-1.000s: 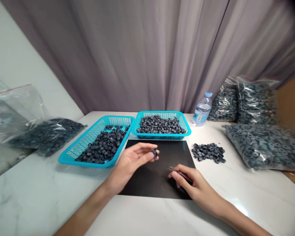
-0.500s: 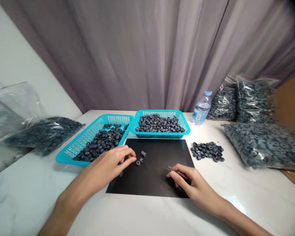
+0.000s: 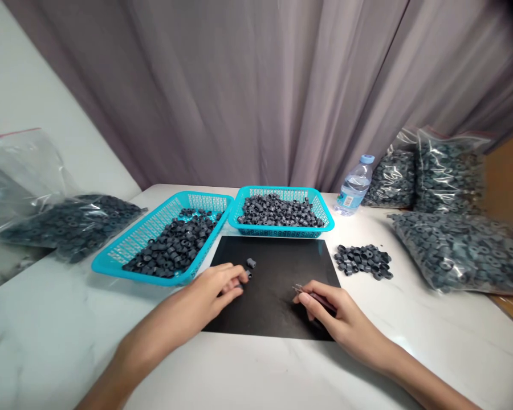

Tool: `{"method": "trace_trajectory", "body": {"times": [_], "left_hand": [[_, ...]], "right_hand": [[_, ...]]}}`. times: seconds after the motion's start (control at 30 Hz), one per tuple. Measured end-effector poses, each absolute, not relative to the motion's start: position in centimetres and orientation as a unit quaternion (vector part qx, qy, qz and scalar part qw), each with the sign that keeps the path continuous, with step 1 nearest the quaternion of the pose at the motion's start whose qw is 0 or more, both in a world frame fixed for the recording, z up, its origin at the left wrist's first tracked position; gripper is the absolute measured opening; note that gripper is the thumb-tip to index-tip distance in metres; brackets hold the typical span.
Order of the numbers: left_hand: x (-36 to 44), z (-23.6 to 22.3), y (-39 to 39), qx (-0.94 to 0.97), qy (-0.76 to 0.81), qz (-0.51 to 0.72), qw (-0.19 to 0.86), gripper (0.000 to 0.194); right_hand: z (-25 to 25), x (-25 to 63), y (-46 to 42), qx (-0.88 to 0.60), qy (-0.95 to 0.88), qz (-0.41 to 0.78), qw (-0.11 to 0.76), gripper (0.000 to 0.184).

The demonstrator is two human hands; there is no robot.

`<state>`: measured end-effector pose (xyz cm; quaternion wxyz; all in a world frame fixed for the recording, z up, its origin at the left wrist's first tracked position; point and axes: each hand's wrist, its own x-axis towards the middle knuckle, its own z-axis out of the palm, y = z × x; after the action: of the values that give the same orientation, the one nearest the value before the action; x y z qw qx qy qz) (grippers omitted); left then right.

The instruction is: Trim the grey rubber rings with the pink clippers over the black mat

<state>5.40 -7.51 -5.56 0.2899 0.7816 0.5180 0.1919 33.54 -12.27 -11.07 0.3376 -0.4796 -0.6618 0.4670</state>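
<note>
My left hand point(image 3: 214, 290) is over the left side of a black mat point(image 3: 277, 313), its thumb and fingertips closing round a small grey ring-shaped part point(image 3: 240, 285), mostly hidden by the fingers. Just past those fingertips lie another grey part point(image 3: 251, 263) and one more, partly covered. My right hand point(image 3: 331, 307) rests at the mat's right side, closed on slim tweezers point(image 3: 320, 299) with a dark reddish body. Their thin metal tips point left and touch no part.
Behind the mat are two turquoise baskets point(image 3: 137, 277) of grey parts. A loose pile point(image 3: 362, 261) lies to the right. Filled plastic bags point(image 3: 461, 245) stand at right, another bag point(image 3: 98, 222) at left. A water bottle point(image 3: 354, 188) stands near the curtain.
My left hand has moved right and slightly down onto the loose grey parts, its fingers now around one. My right hand stays about where it was, still holding the tweezers. The view shifts slightly.
</note>
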Motion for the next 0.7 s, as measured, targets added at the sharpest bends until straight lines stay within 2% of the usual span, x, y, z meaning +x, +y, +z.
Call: {"method": "trace_trajectory", "body": {"times": [0.1, 0.23, 0.33, 0.5, 0.7], "left_hand": [[8.0, -5.0, -7.0, 0.727, 0.468, 0.191, 0.464, 0.02], [9.5, -5.4, -6.8, 0.672, 0.444, 0.246, 0.539, 0.026], [9.7, -5.8, -7.2, 0.667, 0.439, 0.267, 0.54, 0.031], [10.4, -6.0, -7.9, 0.694, 0.425, 0.281, 0.509, 0.023], [10.6, -5.8, -8.3, 0.756, 0.402, 0.243, 0.456, 0.016]], "right_hand": [[-11.2, 33.6, -12.2, -0.481, -0.663, 0.464, 0.337, 0.041], [-11.2, 33.6, -12.3, -0.475, -0.663, 0.466, 0.342, 0.039], [-11.2, 33.6, -12.4, -0.468, -0.662, 0.47, 0.349, 0.038], [-11.1, 33.6, -12.3, -0.464, -0.661, 0.471, 0.354, 0.036], [-11.0, 33.6, -12.1, -0.454, -0.663, 0.474, 0.359, 0.035]]}}
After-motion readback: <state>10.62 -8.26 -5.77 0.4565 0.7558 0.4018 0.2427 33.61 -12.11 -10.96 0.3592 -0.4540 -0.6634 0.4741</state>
